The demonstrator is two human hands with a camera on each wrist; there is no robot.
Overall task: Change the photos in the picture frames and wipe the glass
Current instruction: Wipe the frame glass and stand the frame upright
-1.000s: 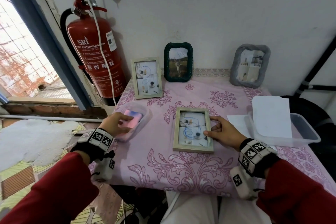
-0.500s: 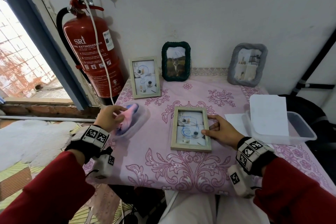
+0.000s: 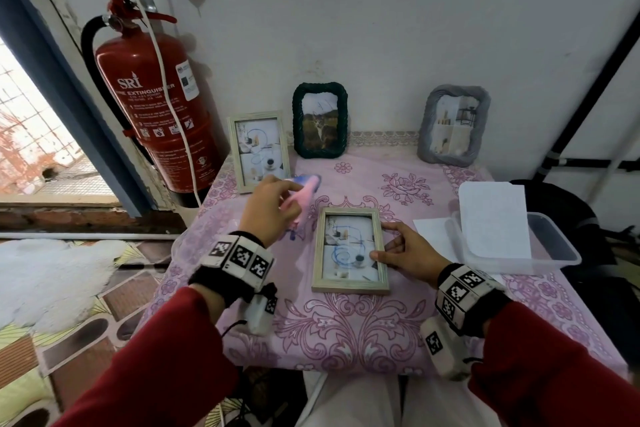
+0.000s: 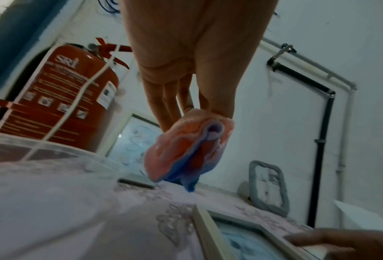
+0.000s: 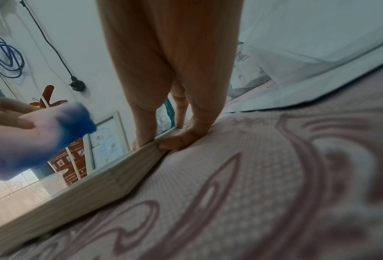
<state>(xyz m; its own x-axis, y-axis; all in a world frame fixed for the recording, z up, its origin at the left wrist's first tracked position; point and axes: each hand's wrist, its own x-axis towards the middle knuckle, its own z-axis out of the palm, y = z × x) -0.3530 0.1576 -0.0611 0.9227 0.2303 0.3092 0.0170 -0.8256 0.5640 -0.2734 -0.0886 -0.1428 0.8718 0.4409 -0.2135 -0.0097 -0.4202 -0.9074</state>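
A light wooden picture frame (image 3: 349, 214) lies flat, glass up, in the middle of the pink tablecloth (image 3: 346, 329). My right hand (image 3: 391, 244) holds its right edge, thumb against the side and fingers on top (image 5: 163, 139). My left hand (image 3: 270, 208) is raised above the table just left of the frame and pinches a folded pink and blue cloth (image 3: 304, 194), which hangs from the fingertips (image 4: 190, 147). The cloth does not touch the glass.
Three frames stand against the wall: a wooden one (image 3: 258, 149), a dark green one (image 3: 320, 120), a grey one (image 3: 453, 125). A red fire extinguisher (image 3: 152, 107) hangs at the left. A clear tub (image 3: 550, 246) with white paper (image 3: 491, 218) sits right; another clear tub (image 4: 30, 149) sits left.
My left hand lifted the cloth out of the left tub and carried it up and right, toward the flat frame. My right hand stayed on the frame's edge.
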